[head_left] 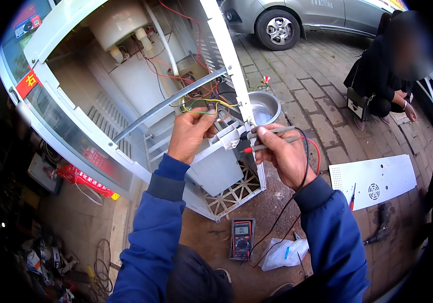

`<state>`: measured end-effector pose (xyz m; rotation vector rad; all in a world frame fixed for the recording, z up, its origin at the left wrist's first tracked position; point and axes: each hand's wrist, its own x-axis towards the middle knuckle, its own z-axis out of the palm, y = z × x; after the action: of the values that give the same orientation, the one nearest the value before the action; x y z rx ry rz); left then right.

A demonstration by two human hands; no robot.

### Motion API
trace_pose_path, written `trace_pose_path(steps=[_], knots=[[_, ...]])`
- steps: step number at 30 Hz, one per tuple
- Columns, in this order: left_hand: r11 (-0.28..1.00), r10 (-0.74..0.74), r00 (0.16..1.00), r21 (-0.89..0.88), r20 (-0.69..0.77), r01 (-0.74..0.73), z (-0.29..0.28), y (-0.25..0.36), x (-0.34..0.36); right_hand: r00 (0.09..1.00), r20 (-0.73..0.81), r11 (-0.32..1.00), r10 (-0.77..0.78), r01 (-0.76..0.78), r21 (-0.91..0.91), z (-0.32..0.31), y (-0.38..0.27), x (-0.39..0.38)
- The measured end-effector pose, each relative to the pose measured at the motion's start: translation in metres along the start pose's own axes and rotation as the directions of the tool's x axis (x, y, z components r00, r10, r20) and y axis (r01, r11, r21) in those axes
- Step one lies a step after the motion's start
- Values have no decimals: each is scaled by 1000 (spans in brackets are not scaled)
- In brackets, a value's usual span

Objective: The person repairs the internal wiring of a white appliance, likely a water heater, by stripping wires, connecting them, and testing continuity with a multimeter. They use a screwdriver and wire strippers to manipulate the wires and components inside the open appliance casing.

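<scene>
An opened white appliance cabinet, apparently a water dispenser, stands tilted before me with its wiring exposed. My left hand is closed, pinching thin coloured wires at the cabinet's open side; the exact wire ends are hidden by the fingers. My right hand grips two test probes, one black-tipped and one red-tipped, pointing left at a white fitting on the cabinet edge. Their black and red leads run down to a digital multimeter on the ground, its screen lit.
A white perforated panel lies on the paving with a red-handled screwdriver on it. Beside it is a power drill. A plastic bag sits near my feet, a metal bowl behind the cabinet. A person crouches right; a car is parked behind.
</scene>
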<state>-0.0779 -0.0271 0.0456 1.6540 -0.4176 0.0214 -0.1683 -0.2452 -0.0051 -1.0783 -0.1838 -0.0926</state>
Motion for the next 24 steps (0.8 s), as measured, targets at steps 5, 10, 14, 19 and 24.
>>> trace_pose_path(steps=[5, 10, 14, 19, 24], knots=[[962, -110, 989, -240, 95, 130, -7, 1, -4, 985, -74, 937, -153, 169, 307, 0, 1, 24], [916, -125, 972, -354, 199, 190, -10, -14, -4, 986, -59, 911, -153, 164, 378, 6, 21, 33], [883, -115, 969, -426, 217, 199, -12, -18, -5, 986, -34, 922, -162, 163, 352, 10, 17, 36], [884, -21, 957, -442, 289, 153, -14, -21, -7, 983, -33, 958, -178, 181, 224, 14, 10, 36], [880, 24, 947, -457, 319, 131, -14, -21, -10, 993, -40, 961, -110, 116, 251, 17, 10, 35]])
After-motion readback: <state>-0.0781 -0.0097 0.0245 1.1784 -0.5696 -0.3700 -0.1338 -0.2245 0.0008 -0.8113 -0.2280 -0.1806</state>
